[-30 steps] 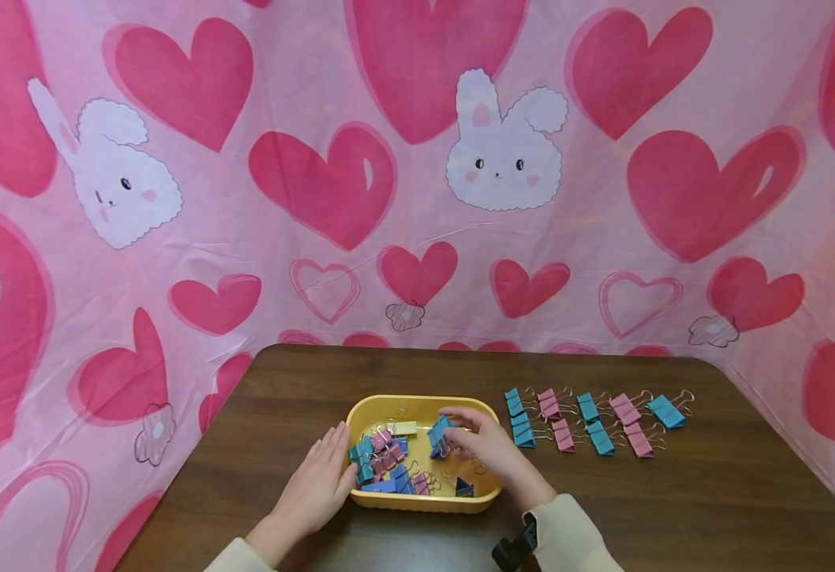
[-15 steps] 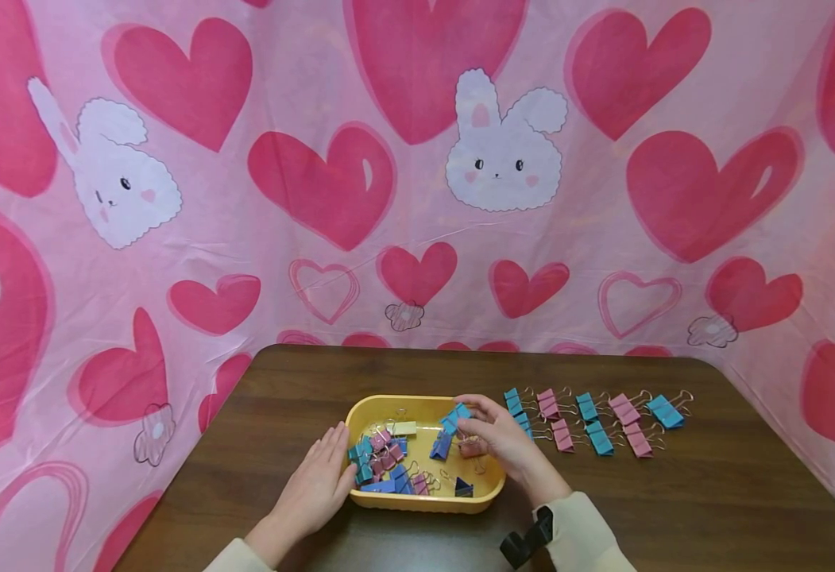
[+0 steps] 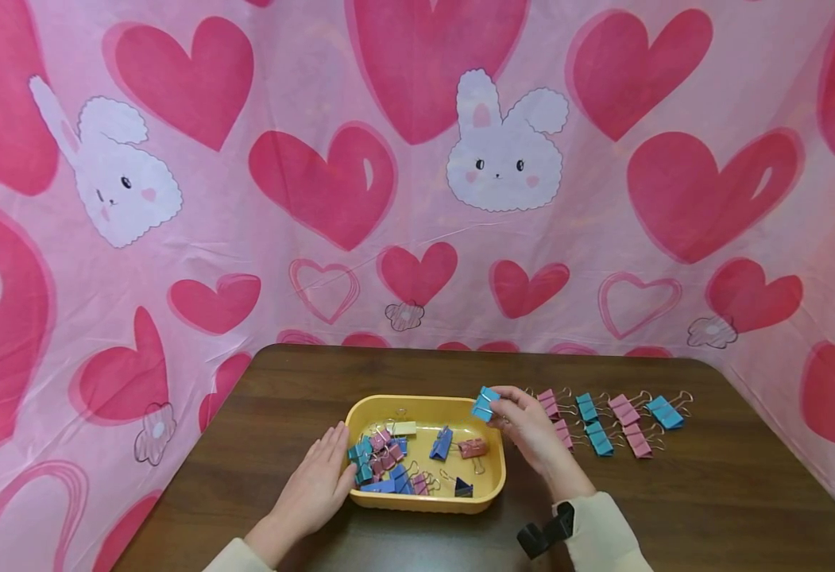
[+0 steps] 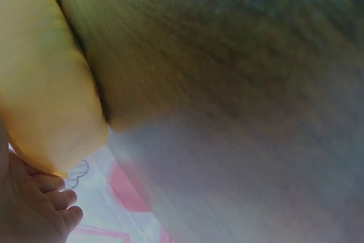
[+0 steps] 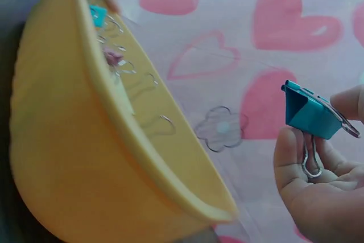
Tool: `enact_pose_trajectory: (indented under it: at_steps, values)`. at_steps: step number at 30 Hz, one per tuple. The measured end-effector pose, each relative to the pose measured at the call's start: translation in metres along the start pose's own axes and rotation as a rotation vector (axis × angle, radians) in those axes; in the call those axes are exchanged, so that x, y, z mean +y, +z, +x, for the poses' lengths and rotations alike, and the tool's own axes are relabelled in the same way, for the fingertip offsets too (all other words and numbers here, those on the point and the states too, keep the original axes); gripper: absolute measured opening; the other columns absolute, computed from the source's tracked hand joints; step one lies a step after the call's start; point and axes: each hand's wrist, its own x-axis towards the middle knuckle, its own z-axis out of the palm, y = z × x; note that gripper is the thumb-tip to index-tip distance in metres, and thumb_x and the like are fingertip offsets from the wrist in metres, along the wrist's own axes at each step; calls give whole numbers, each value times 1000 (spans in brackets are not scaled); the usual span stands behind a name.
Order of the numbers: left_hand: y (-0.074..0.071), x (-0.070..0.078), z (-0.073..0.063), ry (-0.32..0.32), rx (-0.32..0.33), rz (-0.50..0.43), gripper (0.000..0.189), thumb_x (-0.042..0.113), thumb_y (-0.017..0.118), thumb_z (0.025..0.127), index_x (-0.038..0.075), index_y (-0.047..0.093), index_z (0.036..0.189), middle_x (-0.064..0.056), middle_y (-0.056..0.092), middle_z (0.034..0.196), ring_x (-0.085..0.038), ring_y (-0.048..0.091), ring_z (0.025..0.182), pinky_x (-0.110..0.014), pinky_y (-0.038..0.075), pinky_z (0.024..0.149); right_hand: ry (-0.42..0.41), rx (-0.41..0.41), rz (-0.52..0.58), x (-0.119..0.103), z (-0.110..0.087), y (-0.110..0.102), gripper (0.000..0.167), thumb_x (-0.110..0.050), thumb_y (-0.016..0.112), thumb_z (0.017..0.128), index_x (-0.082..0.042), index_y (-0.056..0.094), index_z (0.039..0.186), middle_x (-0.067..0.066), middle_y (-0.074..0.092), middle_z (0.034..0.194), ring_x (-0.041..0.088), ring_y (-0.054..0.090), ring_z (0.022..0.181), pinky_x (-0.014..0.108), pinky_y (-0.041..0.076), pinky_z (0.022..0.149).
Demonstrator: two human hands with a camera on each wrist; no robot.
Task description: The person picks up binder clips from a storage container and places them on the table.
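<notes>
My right hand pinches a teal binder clip over the right rim of a yellow tray. In the right wrist view the teal clip sits between thumb and fingers, its wire handles showing. My left hand rests with straight fingers against the tray's left side, and the left wrist view shows its fingertips at the tray wall. Inside the tray lie pink, teal and blue clips heaped at the left, a pale yellow clip, a blue clip, a red clip and a dark blue clip.
Right of the tray, teal and pink binder clips stand in two rows on the brown table, among them a teal clip at the far right end. My right hand hides the left end of these rows. A pink heart-patterned cloth hangs behind the table.
My right hand has lifted the teal clip out of the tray and moved right with it, uncovering the blue and red clips. The left hand has stayed at the tray.
</notes>
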Motion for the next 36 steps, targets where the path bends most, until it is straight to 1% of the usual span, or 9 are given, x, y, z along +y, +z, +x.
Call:
enact_pose_trajectory:
  at_steps: [6,10,14,17,19,25,30,33,36]
  values:
    - [0,0,1,5,2,-2,60,29,49,93,-6,34,139,-19,30,144,-33,27,132,-46,23,106,-54,72,-7,-11,-2,-21,33,-7,56,91,10,52,119,3,61,92,15,58,78,27,50,75]
    - [0,0,0,15,15,5,59,29,49,93,-7,34,138,-19,31,144,-33,28,131,-46,23,106,-175,77,-33,-10,0,-43,44,-18,61,89,9,51,122,2,60,95,12,58,78,29,50,75]
    - [0,0,0,20,15,8,59,29,49,93,-7,34,138,-19,32,144,-33,28,131,-46,23,106,-319,10,53,4,12,-81,30,-17,63,86,-4,58,112,3,61,93,12,60,80,27,51,72]
    - [-1,0,1,12,1,-1,60,30,49,93,-6,33,139,-18,31,144,-32,27,132,-46,22,106,-320,63,72,-6,6,-92,18,-14,62,88,-9,62,105,1,62,90,11,59,80,24,49,71]
    - [-1,0,1,9,-6,-5,60,30,49,93,-6,33,139,-18,30,145,-32,27,132,-46,22,106,-249,169,2,-26,-9,-87,15,-18,61,89,-13,65,103,-4,62,88,8,59,79,23,49,73]
    - [0,-1,0,15,0,1,60,30,49,93,-6,33,139,-19,30,144,-33,27,132,-46,23,106,-248,253,96,-34,-16,-112,14,-12,59,90,-17,71,96,-4,65,86,7,60,76,22,50,70]
    - [0,-1,0,21,11,9,59,29,48,93,-7,34,138,-19,31,144,-33,28,131,-46,23,106,-313,279,141,3,6,-179,17,-14,64,87,-12,71,102,2,68,89,11,64,79,24,53,70]
    - [1,-1,0,26,17,12,59,29,49,93,-7,34,138,-20,31,144,-33,29,131,-46,24,106,-309,311,169,31,21,-225,26,-14,63,88,-5,66,112,6,67,96,16,66,82,31,53,72]
    - [0,-1,0,28,20,12,59,29,49,93,-7,34,138,-20,31,144,-33,29,131,-46,24,106,-284,359,203,44,24,-253,33,-16,64,87,-3,63,117,7,63,104,19,66,85,34,52,72]
